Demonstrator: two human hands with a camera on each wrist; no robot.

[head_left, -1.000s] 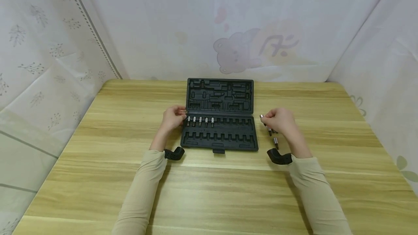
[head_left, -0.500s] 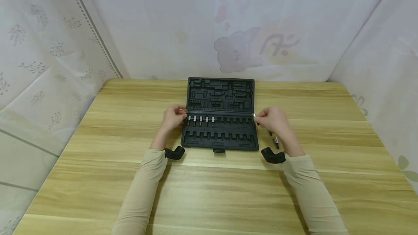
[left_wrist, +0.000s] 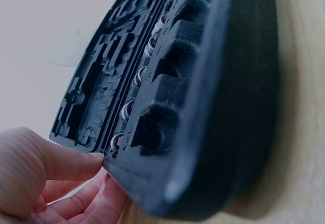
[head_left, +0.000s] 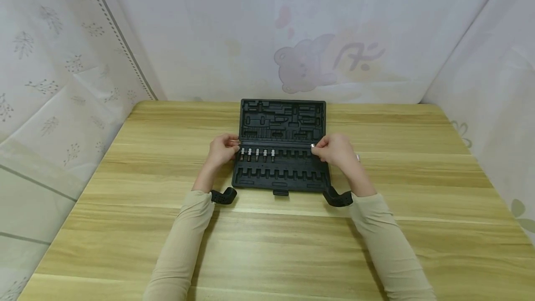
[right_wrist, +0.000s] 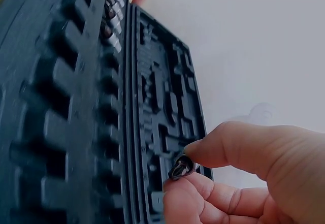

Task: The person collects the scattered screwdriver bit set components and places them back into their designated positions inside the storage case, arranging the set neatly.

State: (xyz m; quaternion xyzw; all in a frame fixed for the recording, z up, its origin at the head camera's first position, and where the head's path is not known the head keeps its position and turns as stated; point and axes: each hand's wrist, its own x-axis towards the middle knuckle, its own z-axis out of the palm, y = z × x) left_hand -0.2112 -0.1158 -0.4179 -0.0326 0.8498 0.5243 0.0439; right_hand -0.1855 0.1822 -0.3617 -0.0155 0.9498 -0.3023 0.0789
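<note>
A black plastic tool case point(head_left: 271, 166) lies open on the table, its moulded lid point(head_left: 282, 117) tipped back behind the tray. Several silver bit sockets point(head_left: 257, 153) stand in the left part of the tray's back row. At the case's left edge, by the hinge, my left hand point(head_left: 221, 149) grips the side, thumb point(left_wrist: 76, 164) on top and fingers lower down. Between thumb and fingertips my right hand point(head_left: 336, 150) pinches one bit socket point(right_wrist: 183, 167), held above the right end of the back row. In the right wrist view its dark bit points toward the camera.
A loose bit socket point(head_left: 357, 157) shows partly behind my right wrist on the wooden table point(head_left: 276, 245). Black wrist mounts point(head_left: 224, 196) sit on both forearms, the right one overlapping the case's front corner. A printed cloth point(head_left: 200, 36) hangs behind the table.
My right hand has moved left with the bit socket, from the table beside the case to over the tray. The left hand stays at the case's edge.
</note>
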